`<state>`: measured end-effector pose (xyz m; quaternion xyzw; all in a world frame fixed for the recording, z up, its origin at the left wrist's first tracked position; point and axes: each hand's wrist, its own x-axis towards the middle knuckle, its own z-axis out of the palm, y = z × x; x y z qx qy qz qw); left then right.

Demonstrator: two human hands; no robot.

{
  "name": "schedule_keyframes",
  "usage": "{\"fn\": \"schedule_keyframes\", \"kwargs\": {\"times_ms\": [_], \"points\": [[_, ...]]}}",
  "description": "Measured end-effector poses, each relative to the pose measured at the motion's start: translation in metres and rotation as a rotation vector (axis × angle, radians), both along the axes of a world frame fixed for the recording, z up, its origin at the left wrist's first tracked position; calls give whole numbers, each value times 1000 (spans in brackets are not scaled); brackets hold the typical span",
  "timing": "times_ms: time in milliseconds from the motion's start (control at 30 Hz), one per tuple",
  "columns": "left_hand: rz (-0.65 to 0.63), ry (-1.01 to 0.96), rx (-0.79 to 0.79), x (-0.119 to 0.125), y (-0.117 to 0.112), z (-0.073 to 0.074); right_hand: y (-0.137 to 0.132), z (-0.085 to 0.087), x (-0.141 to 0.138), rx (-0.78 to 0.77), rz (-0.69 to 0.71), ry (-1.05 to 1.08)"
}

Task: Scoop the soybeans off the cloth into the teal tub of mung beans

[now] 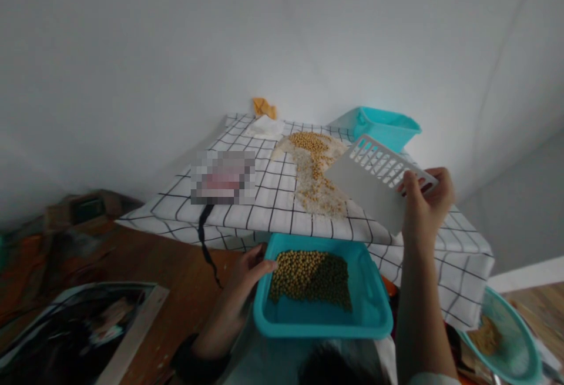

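My right hand [425, 197] is closed on a white plastic scoop with a slotted end [374, 182], held tilted above the checked tablecloth [273, 197]. Just beyond the scoop's edge lies a pile of soybeans mixed with rice [315, 170] on the cloth. My left hand [251, 270] grips the left rim of a turquoise basin [374, 314] that holds soybeans [311, 279], at the table's near edge.
A second turquoise basin [381, 126] stands at the table's far right. White and orange cloths [267, 117] lie at the far edge. A turquoise bowl with grain [506, 338] sits low at the right. A dark framed panel [83, 329] lies on the brown floor at the left.
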<state>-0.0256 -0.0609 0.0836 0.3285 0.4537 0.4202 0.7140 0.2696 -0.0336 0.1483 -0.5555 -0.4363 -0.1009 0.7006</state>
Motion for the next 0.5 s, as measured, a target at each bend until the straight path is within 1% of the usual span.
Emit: {"fn": "schedule_keyframes", "kwargs": {"times_ms": [100, 200, 300, 367, 433, 500], "points": [[12, 9, -11, 0, -1, 2, 9, 2, -4, -27, 69, -29], [27, 59, -14, -1, 0, -2, 13, 7, -12, -67, 137, -79], [4, 59, 6, -2, 1, -5, 12, 12, -22, -137, 202, -143], [-25, 34, 18, -2, 1, -4, 9, 14, -27, -186, 251, -158], [-19, 26, 20, -3, -1, -2, 7, 15, -30, -208, 282, -160], [21, 45, 9, -3, -3, 0, 4, 15, -32, -211, 299, -172]]}}
